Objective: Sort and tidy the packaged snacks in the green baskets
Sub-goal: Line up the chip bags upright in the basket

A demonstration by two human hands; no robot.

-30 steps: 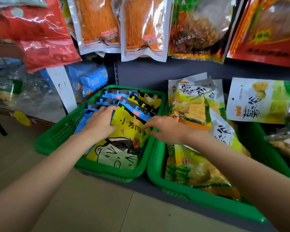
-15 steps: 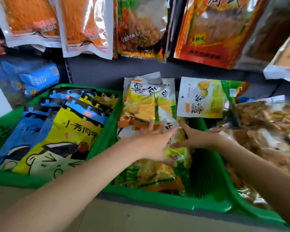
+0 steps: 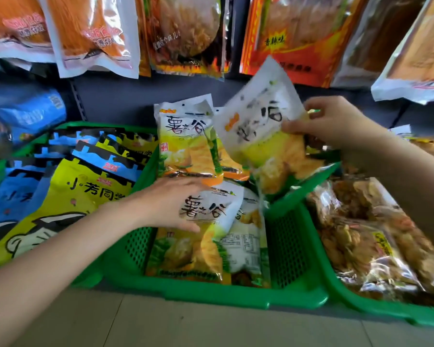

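Observation:
Three green baskets stand side by side on a low shelf. The middle basket holds white and yellow chip packets. My left hand lies flat with spread fingers on the front chip packet in it. My right hand pinches the edge of another chip packet and holds it tilted above the basket's back right corner. An upright chip packet leans at the basket's back. The left basket is full of yellow and blue cartoon packets.
The right basket holds clear bags of brown fried snacks. Large orange and red snack bags hang just above the baskets. Blue packets sit at far left. Beige floor tiles lie in front of the shelf.
My view and both hands shifted from the left basket to the middle one. My right hand has taken a chip packet and raised it; my left hand now rests on the front packet.

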